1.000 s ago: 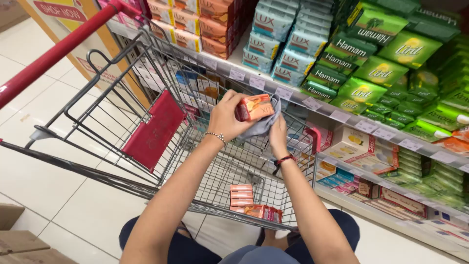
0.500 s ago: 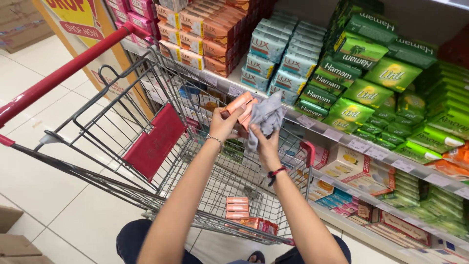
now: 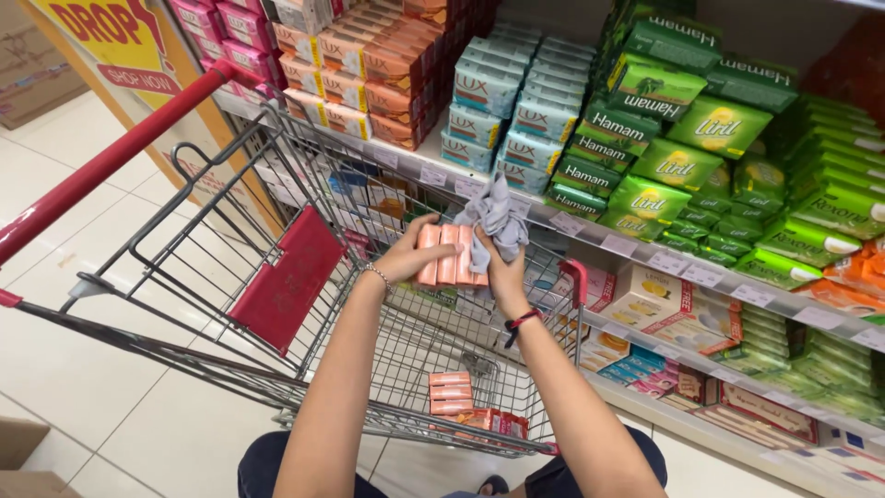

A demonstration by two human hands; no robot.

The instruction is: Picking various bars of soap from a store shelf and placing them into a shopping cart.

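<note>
Head view: left hand (image 3: 406, 258) closed around a peach soap pack (image 3: 449, 256), held above the cart (image 3: 184, 277) near its far rim; right hand (image 3: 498, 267) grips a grey cloth (image 3: 498, 217) against the pack's right end; since earlier frames, both hands have risen toward the shelf (image 3: 590, 235), the cloth now bunched higher.

Head view, steeply down, close

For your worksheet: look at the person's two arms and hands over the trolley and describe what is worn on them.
Both forearms are bare, with no sleeves showing. The left hand has a thin beaded silver-coloured bracelet at the wrist. The right hand has a dark band with a red patch around its wrist. No gloves; I cannot make out any rings.
</note>
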